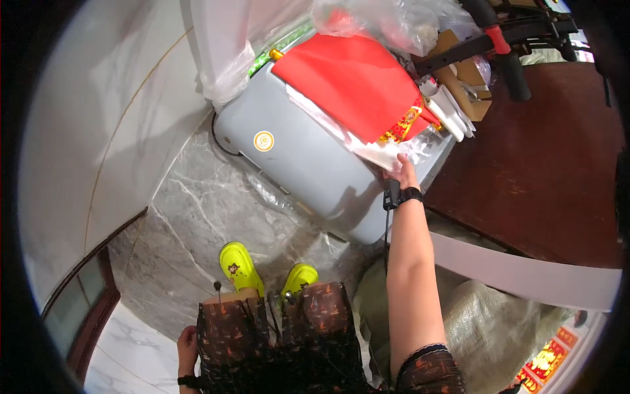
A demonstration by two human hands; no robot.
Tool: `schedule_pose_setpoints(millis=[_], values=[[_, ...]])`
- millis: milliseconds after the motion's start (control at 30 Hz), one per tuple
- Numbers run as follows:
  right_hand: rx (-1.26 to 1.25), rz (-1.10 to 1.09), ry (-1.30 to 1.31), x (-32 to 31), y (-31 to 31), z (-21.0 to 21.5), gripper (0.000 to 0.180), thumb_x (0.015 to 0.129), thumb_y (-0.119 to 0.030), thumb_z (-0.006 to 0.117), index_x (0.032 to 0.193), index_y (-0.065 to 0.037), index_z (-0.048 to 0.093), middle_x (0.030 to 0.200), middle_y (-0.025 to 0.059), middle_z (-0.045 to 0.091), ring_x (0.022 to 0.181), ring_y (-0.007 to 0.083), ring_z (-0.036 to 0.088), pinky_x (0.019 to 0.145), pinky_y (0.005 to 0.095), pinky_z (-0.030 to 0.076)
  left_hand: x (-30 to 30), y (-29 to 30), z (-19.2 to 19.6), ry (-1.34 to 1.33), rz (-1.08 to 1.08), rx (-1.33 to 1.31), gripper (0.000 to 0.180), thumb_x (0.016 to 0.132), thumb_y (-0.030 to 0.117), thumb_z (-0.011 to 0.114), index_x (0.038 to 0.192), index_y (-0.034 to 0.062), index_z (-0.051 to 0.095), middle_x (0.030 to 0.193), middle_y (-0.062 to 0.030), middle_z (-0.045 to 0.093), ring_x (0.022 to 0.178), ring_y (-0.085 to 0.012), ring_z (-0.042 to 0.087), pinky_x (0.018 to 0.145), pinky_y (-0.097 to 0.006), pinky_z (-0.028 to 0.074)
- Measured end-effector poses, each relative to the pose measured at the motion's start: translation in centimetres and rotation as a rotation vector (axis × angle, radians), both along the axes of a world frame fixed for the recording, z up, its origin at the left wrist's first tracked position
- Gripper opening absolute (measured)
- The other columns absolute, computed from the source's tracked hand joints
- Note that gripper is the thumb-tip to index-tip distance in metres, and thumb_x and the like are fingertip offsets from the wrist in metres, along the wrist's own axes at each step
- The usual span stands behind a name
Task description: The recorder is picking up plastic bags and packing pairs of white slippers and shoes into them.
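Pinching clear plastic wrap (pixel 387 154) edge, right hand (pixel 405 172); left hand (pixel 186 345) low behind, grip hidden.

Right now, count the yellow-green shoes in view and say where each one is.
2. One shoe stands on the grey marble floor at lower centre-left; the other shoe is just to its right, partly covered by the dark patterned skirt. None others show.

Dark red-brown table (pixel 545 164), yellow clogs (pixel 239 266) on grey marble floor (pixel 197 217), black scooter handlebar (pixel 505 46)
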State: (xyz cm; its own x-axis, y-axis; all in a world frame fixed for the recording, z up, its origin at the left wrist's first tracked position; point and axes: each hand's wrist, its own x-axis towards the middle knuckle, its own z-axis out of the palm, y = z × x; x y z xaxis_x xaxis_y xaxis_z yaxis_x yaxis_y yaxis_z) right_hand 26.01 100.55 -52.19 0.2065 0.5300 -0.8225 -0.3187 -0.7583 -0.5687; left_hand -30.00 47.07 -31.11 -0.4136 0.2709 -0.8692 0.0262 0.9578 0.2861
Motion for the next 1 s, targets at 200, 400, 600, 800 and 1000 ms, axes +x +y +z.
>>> schedule_pose_setpoints(millis=[200,400,600,800,1000], values=[[0.016,0.013,0.109,-1.8,-0.5,1.7,0.041,0.084,-0.035,0.069,0.112,-0.008,0.055,0.088,0.0053,0.063,0.089,0.023,0.061,0.071,0.0415,0.053,0.3,2.1,1.3,0.025,-0.052,-0.012,0.02,0.093,0.011,0.054,0.107,0.0004,0.061,0.093,-0.0073,0.067,0.085,-0.0146,0.061,0.076,-0.029,0.048],[-0.057,0.28,-0.345,-0.1,2.0,2.0,0.034,0.088,-0.037,0.063,0.103,-0.006,0.058,0.09,0.0055,0.058,0.081,0.0238,0.057,0.069,0.0473,0.055,0.2,1.5,-1.1,-0.094,0.076,0.016,0.019,0.093,0.01,0.054,0.107,-0.0002,0.061,0.094,-0.0069,0.067,0.086,-0.0146,0.06,0.077,-0.029,0.048],[-0.043,0.115,-0.104,-0.7,1.9,1.9,0.033,0.09,-0.036,0.058,0.107,-0.008,0.057,0.1,0.0091,0.061,0.095,0.0264,0.061,0.068,0.0456,0.051,0.1,1.8,-0.6,-0.063,0.011,0.01,0.018,0.093,0.009,0.055,0.107,-0.0001,0.061,0.094,-0.0072,0.067,0.086,-0.0146,0.06,0.076,-0.029,0.048],[-0.047,0.046,-0.029,2.3,2.3,0.0,0.034,0.089,-0.036,0.059,0.11,-0.009,0.057,0.099,0.0098,0.065,0.09,0.025,0.063,0.066,0.0436,0.052,0.3,2.0,-1.9,-0.103,0.046,0.009,0.017,0.093,0.01,0.056,0.106,0.0007,0.061,0.094,-0.0064,0.067,0.086,-0.0134,0.06,0.077,-0.028,0.048],[-0.068,0.141,-0.079,3.8,2.9,0.7,0.033,0.085,-0.033,0.064,0.108,-0.01,0.06,0.091,0.0068,0.067,0.071,0.0237,0.064,0.059,0.0386,0.051,0.2,1.8,-3.5,-0.153,0.103,0.055,0.017,0.093,0.01,0.056,0.107,0.001,0.062,0.095,-0.0055,0.067,0.087,-0.0137,0.06,0.077,-0.029,0.048]])
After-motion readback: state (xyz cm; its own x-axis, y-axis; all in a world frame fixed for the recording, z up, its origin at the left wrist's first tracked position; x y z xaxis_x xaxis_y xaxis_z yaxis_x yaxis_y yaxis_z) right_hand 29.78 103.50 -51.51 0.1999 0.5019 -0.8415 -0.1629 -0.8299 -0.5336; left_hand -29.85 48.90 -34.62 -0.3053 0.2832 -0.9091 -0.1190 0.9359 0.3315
